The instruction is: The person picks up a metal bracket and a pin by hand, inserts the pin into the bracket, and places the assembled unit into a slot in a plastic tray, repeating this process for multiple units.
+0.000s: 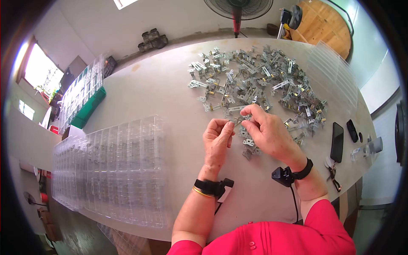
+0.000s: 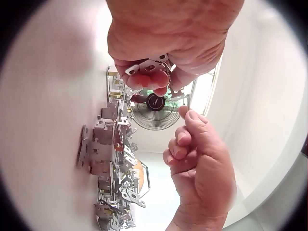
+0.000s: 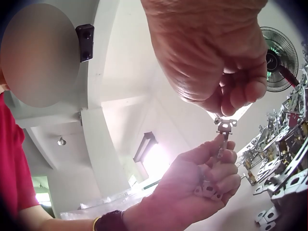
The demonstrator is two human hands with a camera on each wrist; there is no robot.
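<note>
Looking light, stiff and thin-edged, the bracket (image 3: 225,126), near the centre of the head view above the bench (image 1: 140,87), seems best taken by its flat stem, where the left hand (image 1: 216,142) pinches it, while the right hand (image 1: 270,132) pinches a slim metal piece (image 2: 188,102).

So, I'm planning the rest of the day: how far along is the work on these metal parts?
Seemingly done: greyish parts visible through the clear compartment trays. In hand: the left hand holds metal pieces while the right hand pinches a thin one. Left to do: the large loose pile on the table, so probably plenty to go.
</note>
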